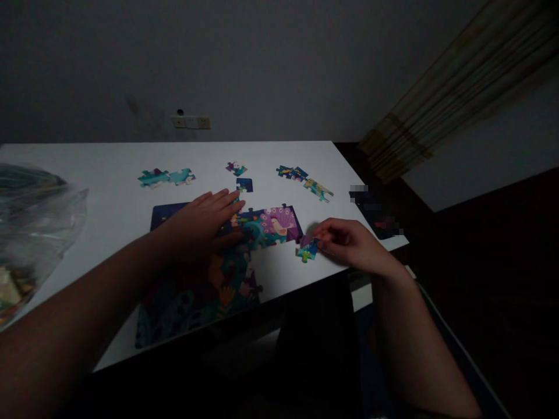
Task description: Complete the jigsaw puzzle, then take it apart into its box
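A partly joined jigsaw puzzle (227, 279) lies on the white table, dark blue at its edge with a purple bird at its upper right. Across its upper part rests my left hand (209, 221), palm down with the fingers stretched out, covering some of the picture. My right hand (343, 241) is at the right, its thumb and fingers pinching a puzzle piece (307, 248) in purple, blue and green. That piece is close to the lower right corner of the bird section. Just beyond my left fingertips lies a dark blue loose piece (244, 185).
Loose teal pieces (166, 177) lie at the back left, a purple and white piece (236, 168) at the back middle, and blue and yellow pieces (318, 190) at the back right. A clear plastic bag (52, 227) sits at the left. A dark object (375, 212) is at the right edge.
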`<state>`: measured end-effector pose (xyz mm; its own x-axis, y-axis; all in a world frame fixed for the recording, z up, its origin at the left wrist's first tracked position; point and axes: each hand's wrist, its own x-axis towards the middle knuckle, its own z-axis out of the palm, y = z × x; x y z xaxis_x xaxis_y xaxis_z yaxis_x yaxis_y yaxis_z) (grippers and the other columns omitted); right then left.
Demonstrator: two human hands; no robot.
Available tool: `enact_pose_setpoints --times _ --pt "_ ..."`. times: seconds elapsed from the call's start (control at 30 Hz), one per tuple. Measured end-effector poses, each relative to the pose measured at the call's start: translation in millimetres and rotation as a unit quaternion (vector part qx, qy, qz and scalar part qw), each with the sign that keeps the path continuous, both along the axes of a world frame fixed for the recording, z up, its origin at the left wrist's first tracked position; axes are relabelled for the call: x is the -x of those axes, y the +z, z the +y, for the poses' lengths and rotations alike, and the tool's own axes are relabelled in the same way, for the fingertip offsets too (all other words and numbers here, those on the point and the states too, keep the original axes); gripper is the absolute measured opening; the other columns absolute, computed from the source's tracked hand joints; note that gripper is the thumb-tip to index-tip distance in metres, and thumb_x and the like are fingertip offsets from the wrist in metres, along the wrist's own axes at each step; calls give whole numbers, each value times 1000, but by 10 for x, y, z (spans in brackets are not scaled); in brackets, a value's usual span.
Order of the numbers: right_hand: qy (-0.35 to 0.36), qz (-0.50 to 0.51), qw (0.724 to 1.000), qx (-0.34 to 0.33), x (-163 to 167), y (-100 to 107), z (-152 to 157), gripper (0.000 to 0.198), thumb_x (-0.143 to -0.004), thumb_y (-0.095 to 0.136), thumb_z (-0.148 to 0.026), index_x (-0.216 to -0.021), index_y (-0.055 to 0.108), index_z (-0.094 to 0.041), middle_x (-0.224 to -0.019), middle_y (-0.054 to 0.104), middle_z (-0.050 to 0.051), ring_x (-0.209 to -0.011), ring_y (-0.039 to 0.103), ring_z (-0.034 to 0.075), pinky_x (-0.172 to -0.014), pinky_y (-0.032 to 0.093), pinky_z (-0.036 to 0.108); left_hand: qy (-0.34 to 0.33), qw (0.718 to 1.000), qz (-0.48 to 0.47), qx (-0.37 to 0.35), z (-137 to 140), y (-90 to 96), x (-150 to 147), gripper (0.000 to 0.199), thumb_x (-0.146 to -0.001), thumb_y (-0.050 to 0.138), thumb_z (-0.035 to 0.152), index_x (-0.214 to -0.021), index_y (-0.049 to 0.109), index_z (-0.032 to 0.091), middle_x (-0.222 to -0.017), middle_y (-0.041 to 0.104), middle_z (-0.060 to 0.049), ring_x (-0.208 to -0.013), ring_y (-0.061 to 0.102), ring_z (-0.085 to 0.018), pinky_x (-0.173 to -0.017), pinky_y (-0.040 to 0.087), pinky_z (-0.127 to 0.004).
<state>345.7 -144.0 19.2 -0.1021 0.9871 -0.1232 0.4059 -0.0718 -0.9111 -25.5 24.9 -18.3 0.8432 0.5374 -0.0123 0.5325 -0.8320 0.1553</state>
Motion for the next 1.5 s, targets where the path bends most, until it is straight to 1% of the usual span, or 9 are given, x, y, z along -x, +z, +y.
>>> enact_pose_setpoints --times 0.13,0.37,0.53,0.67,0.8,0.93,1.03,1.27,1.5 --pt "-7 -11 1000 22 94 -15 42 20 -86 85 -36 -98 85 -20 -82 75 3 -72 61 14 -65 48 28 2 1000 4 3 18 -18 1 83 -115 45 71 -180 39 21 -191 27 -18 -177 28 -39 -144 24 -60" --pt "-61 -16 998 14 185 -63 82 21 -78 86 -35 -90 86 -18 -80 75 4 -72 60 15 -66 48 30 5 1000 5 2 22 -6 -1 82 -114 43 73 -180 38 25 -191 30 -16 -177 30 -37 -142 27 -61" --pt "-83 18 996 26 222 -122 101 27 -75 92 -38 -93 86 -18 -80 76 4 -70 61 15 -66 49 30 1 1000 21 3 13 29 -18 86 -115 41 74 -180 40 18 -190 28 -20 -177 28 -39 -143 26 -62" --pt "-70 19 997 29 195 -169 106 27 -77 92 -41 -92 88 -19 -77 76 4 -68 60 15 -63 46 29 1 1000 19 -1 13 18 -15 84 -115 41 74 -179 41 20 -190 29 -20 -176 30 -38 -143 26 -59" --pt "-55 2 998 18 142 -178 108 21 -81 85 -37 -94 90 -21 -78 77 3 -66 59 14 -61 44 29 3 1000 11 -1 23 -9 -8 84 -114 43 74 -179 40 21 -190 29 -18 -177 29 -37 -144 24 -59" --pt "-20 -28 999 -27 122 -117 128 16 -85 76 -29 -90 90 -24 -89 83 4 -76 69 17 -71 52 31 0 1000 14 -1 31 -10 -11 84 -114 43 74 -179 41 20 -190 29 -20 -176 31 -40 -143 27 -61" --pt "-9 -48 998 -46 140 -113 125 17 -88 75 -30 -94 90 -24 -94 85 5 -84 73 20 -77 56 33 -2 1000 16 -2 27 2 -13 83 -115 43 73 -178 41 19 -190 30 -21 -175 31 -40 -142 27 -62" --pt "-136 -133 979 -73 327 -275 -71 27 -96 79 -44 -109 88 -22 -91 83 7 -75 71 20 -68 53 33 -1 1000 6 5 1 24 -8 80 -115 46 70 -177 42 21 -189 33 -20 -175 32 -40 -142 28 -61" --pt "-168 -144 972 -81 409 -293 -108 28 -95 84 -44 -112 85 -23 -86 80 5 -73 71 20 -67 54 33 -4 1000 -7 13 13 35 -15 81 -113 48 71 -176 45 21 -188 35 -20 -174 33 -43 -139 32 -65"
